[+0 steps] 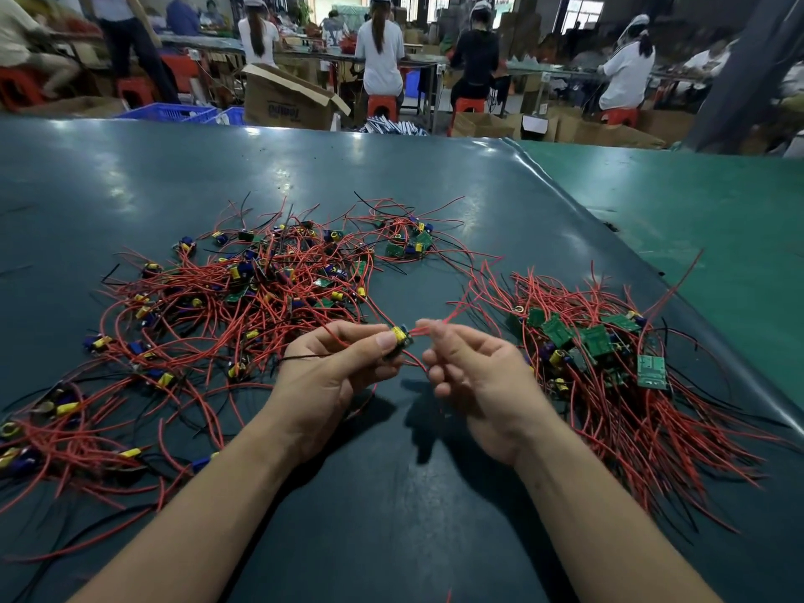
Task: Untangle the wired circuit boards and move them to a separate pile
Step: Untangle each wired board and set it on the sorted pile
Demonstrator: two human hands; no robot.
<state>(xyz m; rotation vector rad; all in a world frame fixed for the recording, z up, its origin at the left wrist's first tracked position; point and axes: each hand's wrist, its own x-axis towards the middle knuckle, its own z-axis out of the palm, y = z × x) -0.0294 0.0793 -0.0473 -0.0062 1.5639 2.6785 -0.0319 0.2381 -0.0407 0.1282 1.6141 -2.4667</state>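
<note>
A big tangled heap of small green circuit boards with red and black wires (243,293) spreads over the left and middle of the dark green table (391,493). On the right lies a neater pile of boards (596,346), their red wires trailing toward me. Between the two, my left hand (330,376) pinches one small board with a yellow part (399,337) between thumb and fingers. Close beside it my right hand (470,376) pinches that board's red wires (457,313), which run up and to the right. Both hands hover just above the table.
A small cluster of boards (411,245) lies apart at the back of the heap. A lighter green mat (696,219) covers the table's right side. Beyond the far edge are cardboard boxes (287,97), blue crates (169,111) and several seated people at other benches.
</note>
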